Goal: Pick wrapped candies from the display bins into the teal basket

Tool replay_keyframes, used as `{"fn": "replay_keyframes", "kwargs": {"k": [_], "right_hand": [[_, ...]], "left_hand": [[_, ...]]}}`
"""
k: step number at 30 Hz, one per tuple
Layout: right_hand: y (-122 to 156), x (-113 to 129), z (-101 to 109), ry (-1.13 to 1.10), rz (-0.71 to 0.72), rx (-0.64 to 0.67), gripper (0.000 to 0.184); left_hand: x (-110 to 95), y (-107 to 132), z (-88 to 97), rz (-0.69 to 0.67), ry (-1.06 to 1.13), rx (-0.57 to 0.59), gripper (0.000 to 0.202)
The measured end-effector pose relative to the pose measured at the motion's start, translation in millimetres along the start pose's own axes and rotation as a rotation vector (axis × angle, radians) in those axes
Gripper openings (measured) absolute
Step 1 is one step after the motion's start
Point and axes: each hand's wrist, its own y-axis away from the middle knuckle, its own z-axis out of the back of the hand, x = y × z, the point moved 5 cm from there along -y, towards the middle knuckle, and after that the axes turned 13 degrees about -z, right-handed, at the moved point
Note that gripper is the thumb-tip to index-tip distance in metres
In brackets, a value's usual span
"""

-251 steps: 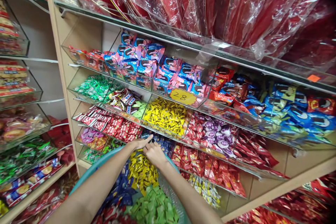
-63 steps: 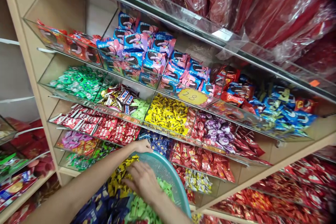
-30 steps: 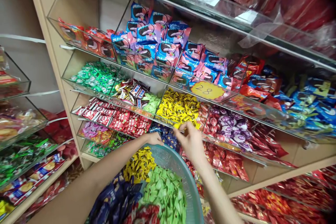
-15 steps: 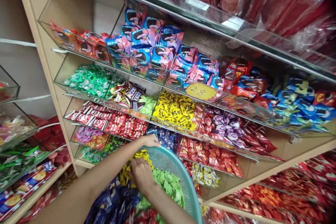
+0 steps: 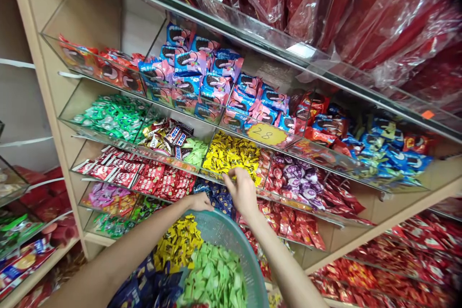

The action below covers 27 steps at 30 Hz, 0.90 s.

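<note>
My left hand (image 5: 199, 201) grips the far rim of a round teal basket (image 5: 242, 248) and holds it up against the shelves. Inside lie a heap of yellow sweets (image 5: 178, 246), a heap of light green sweets (image 5: 212, 275) and dark blue packets (image 5: 144, 288). My right hand (image 5: 241, 192) is raised at the front edge of the clear bin of yellow sweets (image 5: 231, 156), fingers pinched together; what they pinch is too small to name.
Clear sloped bins fill the wooden rack: green sweets (image 5: 108, 116), red wafer packs (image 5: 137, 173), purple and red sweets (image 5: 296, 178), blue biscuit packs (image 5: 202, 77). A yellow price tag (image 5: 265, 133) reads 28. Red items in plastic wrap (image 5: 325, 0) hang above.
My right hand has risen out of the basket's yellow heap to the bin of yellow sweets, as it did one second ago. The left hand keeps its hold on the rim.
</note>
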Motion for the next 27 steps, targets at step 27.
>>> {"fn": "replay_keyframes", "kwargs": {"k": [27], "right_hand": [[-68,-40,1,-0.038,-0.127,-0.179,0.028]], "left_hand": [[-6,4,2.7,-0.006,-0.060,0.019,0.032]]}}
